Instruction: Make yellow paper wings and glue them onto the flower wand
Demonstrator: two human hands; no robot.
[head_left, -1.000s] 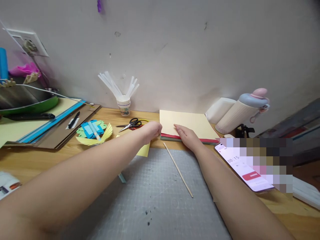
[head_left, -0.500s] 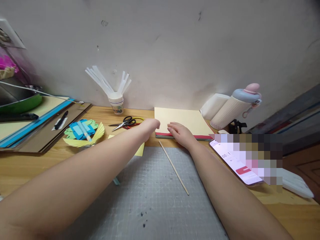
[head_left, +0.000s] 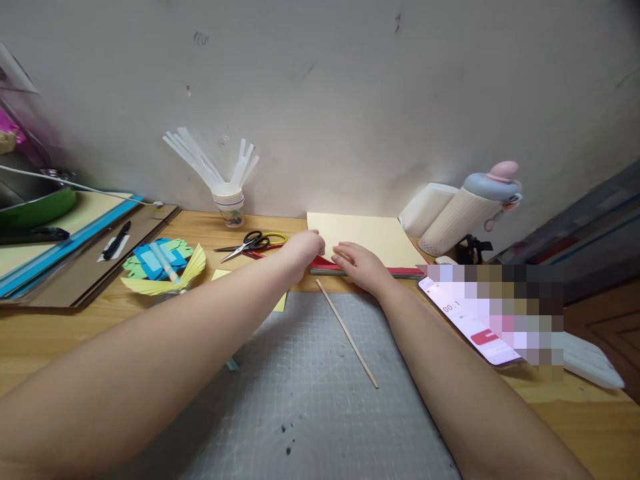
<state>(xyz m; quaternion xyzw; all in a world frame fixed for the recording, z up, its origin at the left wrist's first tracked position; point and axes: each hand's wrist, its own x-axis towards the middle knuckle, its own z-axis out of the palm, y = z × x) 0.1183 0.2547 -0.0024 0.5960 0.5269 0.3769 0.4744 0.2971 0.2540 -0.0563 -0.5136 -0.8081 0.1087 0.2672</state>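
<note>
A stack of coloured paper lies against the wall, with a cream sheet point(head_left: 367, 230) on top and red paper point(head_left: 407, 271) showing beneath it. My left hand point(head_left: 306, 252) is at the stack's front left, its fingers closed on the cream sheet's edge, which is slightly raised; the fingertips are partly hidden. Beside it, my right hand point(head_left: 359, 265) lies over the front edge with its fingers stretched out on the paper. In front of both hands, a thin wooden stick point(head_left: 347, 333) rests slantwise across the grey cutting mat point(head_left: 310, 413).
Left of the stack lie scissors point(head_left: 245, 245) and a yellow sheet point(head_left: 281, 302), partly under my left arm. Farther left are a folded paper craft point(head_left: 163, 263) and a paper cup point(head_left: 230, 208) of clear strips. A phone point(head_left: 470, 323) and a bottle point(head_left: 467, 210) stand to the right.
My left hand has moved slightly right along the stack's front edge. The cream sheet's front left edge has lifted, and more red paper shows. My right hand stays nearly in place.
</note>
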